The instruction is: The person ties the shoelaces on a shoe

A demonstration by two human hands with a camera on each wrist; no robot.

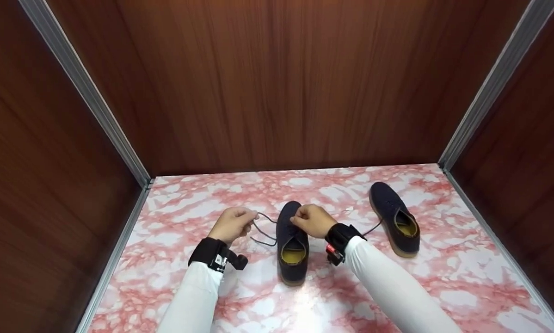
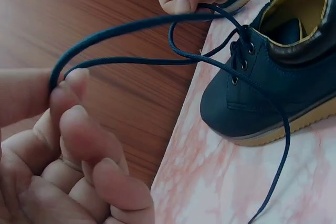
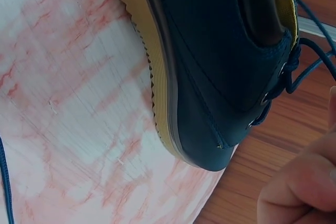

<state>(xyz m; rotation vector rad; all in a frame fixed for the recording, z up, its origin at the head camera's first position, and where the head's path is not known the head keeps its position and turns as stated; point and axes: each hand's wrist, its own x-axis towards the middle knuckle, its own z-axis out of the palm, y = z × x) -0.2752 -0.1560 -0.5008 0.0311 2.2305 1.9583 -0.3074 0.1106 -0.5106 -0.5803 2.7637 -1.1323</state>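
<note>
A dark navy lace-up shoe (image 1: pixel 284 226) with a tan sole and yellow lining stands on the surface, toe pointing away from me. To its left, my left hand (image 1: pixel 233 225) pinches a loop of the blue shoelace (image 2: pixel 131 23) between thumb and index finger, its other fingers loosely bent. The loop stretches from the shoe's eyelets to those fingertips. Above the front of the shoe, my right hand (image 1: pixel 315 220) pinches the lace close to the eyelets, as the left wrist view shows. One loose lace end hangs down across the shoe's side in that view.
A matching navy shoe (image 1: pixel 390 203) stands to the right, with a lace (image 1: pixel 373 228) trailing toward my right wrist. Both shoes are on a pink-and-white marbled surface (image 1: pixel 189 203). Brown wood-grain panels (image 1: pixel 277 83) with grey metal edging rise behind and at both sides.
</note>
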